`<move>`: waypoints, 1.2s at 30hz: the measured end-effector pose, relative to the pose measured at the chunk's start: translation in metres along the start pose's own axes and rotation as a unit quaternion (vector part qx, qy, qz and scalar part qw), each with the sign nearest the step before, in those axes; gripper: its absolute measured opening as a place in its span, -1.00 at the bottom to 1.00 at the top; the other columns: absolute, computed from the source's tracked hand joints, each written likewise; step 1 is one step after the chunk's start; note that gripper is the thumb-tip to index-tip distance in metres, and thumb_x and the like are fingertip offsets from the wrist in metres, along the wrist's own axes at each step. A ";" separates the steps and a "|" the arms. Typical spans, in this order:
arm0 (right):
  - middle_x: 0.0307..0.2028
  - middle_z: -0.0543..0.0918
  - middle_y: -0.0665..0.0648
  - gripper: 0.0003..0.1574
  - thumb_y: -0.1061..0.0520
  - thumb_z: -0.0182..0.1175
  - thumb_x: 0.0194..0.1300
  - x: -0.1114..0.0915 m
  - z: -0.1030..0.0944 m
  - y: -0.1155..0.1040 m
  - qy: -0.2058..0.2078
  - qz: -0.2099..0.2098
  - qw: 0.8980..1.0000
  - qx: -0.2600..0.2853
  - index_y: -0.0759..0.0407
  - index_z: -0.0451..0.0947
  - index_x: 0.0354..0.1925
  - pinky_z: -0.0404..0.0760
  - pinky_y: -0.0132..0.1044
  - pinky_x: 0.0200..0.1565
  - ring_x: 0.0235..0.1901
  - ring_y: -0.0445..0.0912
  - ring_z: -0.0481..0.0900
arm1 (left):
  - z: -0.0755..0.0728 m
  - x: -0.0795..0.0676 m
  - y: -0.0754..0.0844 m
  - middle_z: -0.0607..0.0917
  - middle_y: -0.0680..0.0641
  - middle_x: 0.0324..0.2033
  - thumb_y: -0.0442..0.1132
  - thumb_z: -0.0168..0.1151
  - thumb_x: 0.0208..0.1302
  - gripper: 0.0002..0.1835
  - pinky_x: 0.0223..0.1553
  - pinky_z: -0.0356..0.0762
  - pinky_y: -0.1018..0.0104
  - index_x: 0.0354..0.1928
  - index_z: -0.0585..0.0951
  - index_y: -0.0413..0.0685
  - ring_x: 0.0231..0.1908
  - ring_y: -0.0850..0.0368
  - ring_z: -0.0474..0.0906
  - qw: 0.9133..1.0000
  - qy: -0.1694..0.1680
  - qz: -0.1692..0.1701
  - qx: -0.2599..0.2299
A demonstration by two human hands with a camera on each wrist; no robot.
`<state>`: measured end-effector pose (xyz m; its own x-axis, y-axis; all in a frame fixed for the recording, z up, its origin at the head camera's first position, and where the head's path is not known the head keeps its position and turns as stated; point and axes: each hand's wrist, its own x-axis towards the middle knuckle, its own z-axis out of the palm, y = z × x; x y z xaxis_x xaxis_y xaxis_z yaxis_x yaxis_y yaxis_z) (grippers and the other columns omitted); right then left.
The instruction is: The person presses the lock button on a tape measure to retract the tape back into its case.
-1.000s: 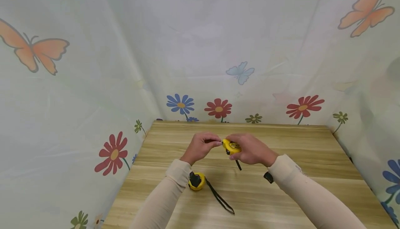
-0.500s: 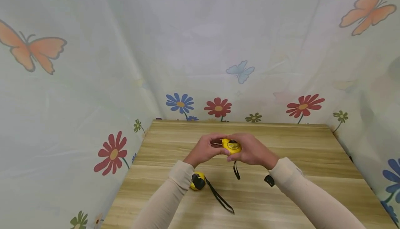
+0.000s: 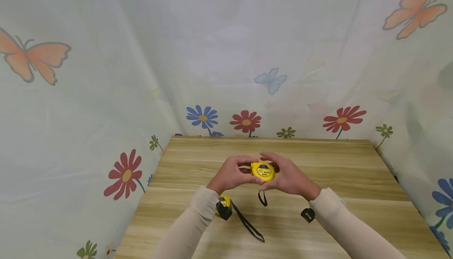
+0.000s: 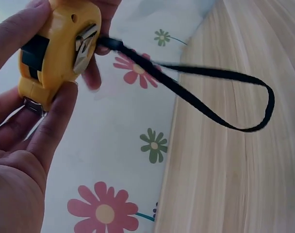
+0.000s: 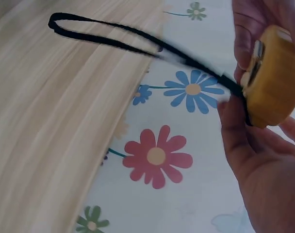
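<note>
A yellow tape measure [image 3: 263,171] is held up over the table between both hands, its labelled face toward the head camera. My left hand [image 3: 235,174] grips its left end, fingers around the side where the metal hook [image 4: 34,105] shows. On the other side my right hand [image 3: 290,175] holds it between thumb and fingers, close to the strap end. A black wrist strap [image 5: 133,39] hangs from the case as a loop. The case's metal belt clip [image 4: 84,46] shows in the left wrist view. No blade is drawn out.
A second yellow tape measure [image 3: 225,201] lies on the wooden table [image 3: 318,227], partly hidden by the left wrist's black camera [image 3: 224,211]. Its black strap [image 3: 247,223] stretches toward the front right. A flower-printed curtain [image 3: 219,62] encloses the table's back and sides.
The left fingers went from pinching at the tape measure's hook end to gripping its case. The case turned face-up toward the head camera and came slightly nearer. The right fingers spread somewhat.
</note>
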<state>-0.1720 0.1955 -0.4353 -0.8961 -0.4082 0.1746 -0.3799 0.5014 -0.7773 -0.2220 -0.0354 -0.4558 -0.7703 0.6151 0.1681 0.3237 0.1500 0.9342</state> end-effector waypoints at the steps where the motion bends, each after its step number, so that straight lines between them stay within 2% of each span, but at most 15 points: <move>1: 0.34 0.56 0.24 0.19 -0.12 0.62 0.07 -0.001 0.000 0.002 -0.011 0.006 1.000 0.020 0.16 0.29 0.52 0.74 -0.17 0.08 0.10 0.04 0.67 | 0.001 -0.001 -0.001 0.72 0.00 0.19 -0.13 0.63 0.14 -0.41 0.12 0.72 0.27 0.25 0.69 0.07 0.07 0.11 0.74 1.000 0.003 -0.001 -0.002; 4: 0.28 0.57 0.24 0.09 -0.07 0.58 0.15 -0.004 0.001 0.006 -0.033 0.023 0.998 0.058 0.17 0.30 0.50 0.74 -0.26 0.03 0.03 -0.01 0.67 | 0.003 -0.004 -0.003 0.71 -0.02 0.19 -0.14 0.63 0.13 -0.43 0.12 0.72 0.26 0.22 0.70 0.07 0.09 0.06 0.74 1.000 0.009 -0.002 -0.010; 6: 0.17 0.62 0.24 -0.01 -0.05 0.56 0.19 -0.006 0.002 0.009 -0.032 0.027 0.997 0.059 0.22 0.36 0.44 0.74 -0.33 -0.04 -0.06 -0.05 0.68 | 0.004 -0.005 -0.005 0.70 -0.01 0.18 -0.14 0.63 0.13 -0.43 0.12 0.72 0.27 0.22 0.70 0.07 0.10 0.03 0.73 1.000 0.014 -0.007 -0.013; 12: -0.05 0.70 0.07 -0.16 -0.02 0.58 0.16 -0.016 0.010 0.016 -0.007 0.034 0.999 0.002 0.20 0.51 0.33 0.63 -0.39 -0.25 -0.25 -0.09 0.58 | 0.012 -0.009 -0.014 0.68 0.03 0.20 -0.13 0.62 0.15 -0.41 0.17 0.70 0.26 0.25 0.67 0.10 0.11 0.11 0.71 1.000 0.000 -0.021 -0.003; 16: -0.13 0.70 0.04 -0.20 -0.03 0.60 0.14 -0.024 0.020 0.025 0.000 0.029 0.999 -0.026 0.22 0.56 0.27 0.58 -0.40 -0.33 -0.33 -0.14 0.53 | 0.021 -0.012 -0.030 0.68 0.05 0.21 -0.10 0.61 0.16 -0.40 0.22 0.68 0.21 0.27 0.66 0.12 0.11 0.20 0.69 0.999 -0.015 -0.020 0.021; 21: -0.07 0.73 0.07 -0.18 0.06 0.59 0.15 -0.034 0.039 0.045 0.001 0.054 0.998 -0.033 0.26 0.53 0.31 0.59 -0.43 -0.33 -0.35 -0.24 0.56 | 0.035 -0.015 -0.052 0.68 0.09 0.21 -0.06 0.61 0.16 -0.39 0.21 0.67 0.28 0.28 0.66 0.15 0.11 0.26 0.67 0.997 -0.034 -0.039 0.051; 24: -0.02 0.74 0.11 -0.16 0.10 0.60 0.12 -0.040 0.053 0.058 0.009 0.077 0.997 -0.029 0.26 0.53 0.32 0.59 -0.43 -0.30 -0.32 -0.22 0.58 | 0.043 -0.017 -0.064 0.68 0.06 0.23 -0.10 0.60 0.18 -0.40 0.22 0.67 0.25 0.28 0.65 0.12 0.13 0.24 0.65 0.995 -0.052 -0.049 0.064; 26: -0.02 0.75 0.11 -0.15 0.11 0.62 0.08 -0.043 0.064 0.066 0.019 0.093 0.995 -0.036 0.27 0.54 0.30 0.57 -0.44 -0.29 -0.29 -0.21 0.59 | 0.048 -0.018 -0.072 0.68 0.02 0.22 -0.13 0.59 0.19 -0.41 0.21 0.67 0.28 0.28 0.65 0.06 0.14 0.23 0.63 0.993 -0.068 -0.044 0.082; 28: 0.01 0.76 0.14 -0.13 0.12 0.64 0.04 -0.045 0.074 0.074 0.030 0.108 0.992 -0.048 0.30 0.55 0.28 0.61 -0.39 -0.24 -0.22 -0.18 0.62 | 0.053 -0.017 -0.078 0.69 -0.03 0.20 -0.15 0.58 0.20 -0.42 0.19 0.67 0.32 0.27 0.65 -0.03 0.14 0.22 0.63 0.990 -0.082 -0.032 0.111; 30: 0.03 0.76 0.18 -0.11 0.11 0.66 0.01 -0.048 0.082 0.081 0.041 0.123 0.989 -0.065 0.33 0.55 0.27 0.67 -0.29 -0.15 -0.13 -0.12 0.67 | 0.058 -0.016 -0.085 0.71 -0.03 0.14 -0.13 0.59 0.18 -0.43 0.16 0.66 0.37 0.24 0.66 -0.07 0.11 0.25 0.63 0.983 -0.092 -0.019 0.160; 33: 0.10 0.75 0.26 -0.06 0.12 0.68 -0.03 -0.052 0.093 0.090 0.059 0.138 0.985 -0.085 0.39 0.55 0.28 0.71 -0.07 0.03 0.03 0.01 0.72 | 0.065 -0.015 -0.094 0.72 0.02 0.07 -0.07 0.60 0.15 -0.42 0.10 0.63 0.45 0.20 0.67 -0.07 0.04 0.32 0.60 0.967 -0.094 -0.009 0.236; 36: 0.12 0.74 0.28 -0.07 0.13 0.67 -0.02 -0.054 0.101 0.097 0.067 0.142 0.983 -0.097 0.38 0.55 0.27 0.68 0.04 0.12 0.09 0.08 0.71 | 0.071 -0.014 -0.102 0.73 0.05 0.06 -0.04 0.61 0.15 -0.43 0.10 0.60 0.45 0.18 0.68 -0.05 0.03 0.32 0.60 0.952 -0.093 -0.012 0.290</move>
<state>-0.1374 0.1896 -0.5812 -0.9896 -0.1335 0.0545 -0.1348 0.7224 -0.6782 -0.2052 -0.0046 -0.5756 -0.6877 0.7250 0.0393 0.5978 0.5347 0.5972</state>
